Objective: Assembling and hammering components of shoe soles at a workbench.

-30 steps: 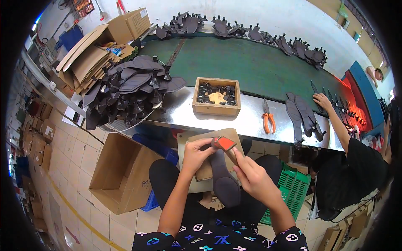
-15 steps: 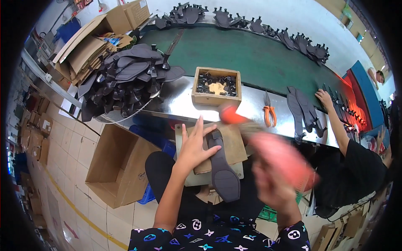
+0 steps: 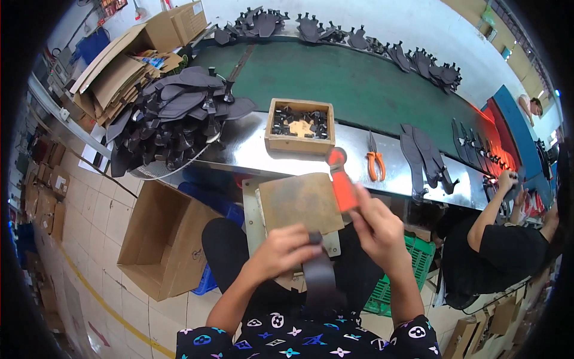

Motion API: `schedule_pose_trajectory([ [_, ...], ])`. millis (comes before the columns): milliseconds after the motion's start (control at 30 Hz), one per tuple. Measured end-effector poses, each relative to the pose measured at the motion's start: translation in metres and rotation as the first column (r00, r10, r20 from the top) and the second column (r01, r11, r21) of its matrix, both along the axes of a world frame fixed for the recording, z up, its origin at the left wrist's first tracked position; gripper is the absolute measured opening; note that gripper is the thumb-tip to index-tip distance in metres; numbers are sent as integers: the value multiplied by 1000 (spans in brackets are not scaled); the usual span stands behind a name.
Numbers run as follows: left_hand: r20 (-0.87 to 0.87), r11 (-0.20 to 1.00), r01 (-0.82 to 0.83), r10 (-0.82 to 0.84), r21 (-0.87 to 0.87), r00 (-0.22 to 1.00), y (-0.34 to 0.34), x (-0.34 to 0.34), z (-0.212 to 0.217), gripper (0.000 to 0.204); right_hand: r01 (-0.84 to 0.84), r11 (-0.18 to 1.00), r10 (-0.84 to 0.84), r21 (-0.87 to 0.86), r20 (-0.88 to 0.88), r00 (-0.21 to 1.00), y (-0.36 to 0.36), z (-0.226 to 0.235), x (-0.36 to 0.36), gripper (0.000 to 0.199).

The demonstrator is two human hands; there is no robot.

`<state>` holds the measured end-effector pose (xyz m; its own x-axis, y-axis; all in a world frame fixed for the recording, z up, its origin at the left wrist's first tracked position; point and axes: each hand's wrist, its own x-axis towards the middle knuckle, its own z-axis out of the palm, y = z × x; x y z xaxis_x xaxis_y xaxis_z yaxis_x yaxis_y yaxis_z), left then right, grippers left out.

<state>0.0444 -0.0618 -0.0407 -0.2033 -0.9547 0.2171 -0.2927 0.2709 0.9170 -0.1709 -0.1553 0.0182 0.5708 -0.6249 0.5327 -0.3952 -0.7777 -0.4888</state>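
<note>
My left hand [image 3: 281, 253] grips a dark grey shoe sole [image 3: 318, 275] by its heel end, over my lap at the near edge of the work block. Motion smears the sole's lower part. In my right hand [image 3: 380, 230] is a red hammer [image 3: 344, 190], its rounded end pointing away from me, over the block's right edge. Beneath both hands lies a flat tan pad [image 3: 299, 200] on a pale metal plate [image 3: 253, 206]. A wooden box [image 3: 299, 145] of small black parts stands just beyond, on the metal ledge.
Orange-handled pliers [image 3: 375, 164] and several grey soles [image 3: 421, 154] lie on the ledge to the right. A pile of heeled soles [image 3: 176, 113] stands at left, above an open cardboard box [image 3: 161, 239]. Beyond runs a green belt [image 3: 323, 75]. A co-worker [image 3: 499, 251] sits at right.
The sole has come off the pad toward me, now gripped by my left hand, whose fingers were spread beside it. The hammer's fast swing has slowed. The co-worker's hand has moved right.
</note>
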Motion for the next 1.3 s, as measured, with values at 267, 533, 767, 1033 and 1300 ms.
schedule_pose_trajectory([
  [267,-444,927,215,-60,308,894,47,-24,50,24,-228,974,204,-2,-447,871,-13,-60,12,48],
  [533,-606,855,385,-108,348,788,54,-28,46,28,-714,250,434,654,583,687,29,-26,-4,38],
  [767,-503,906,241,-37,347,863,45,-26,44,23,24,999,-39,-42,-401,915,-5,-57,9,61],
  [1033,-226,957,-248,278,151,934,26,0,31,25,36,939,6,342,-121,993,13,-78,-21,33],
  [1300,437,798,-457,600,-393,670,-61,23,-67,29,25,963,-36,269,37,999,38,-37,-11,25],
])
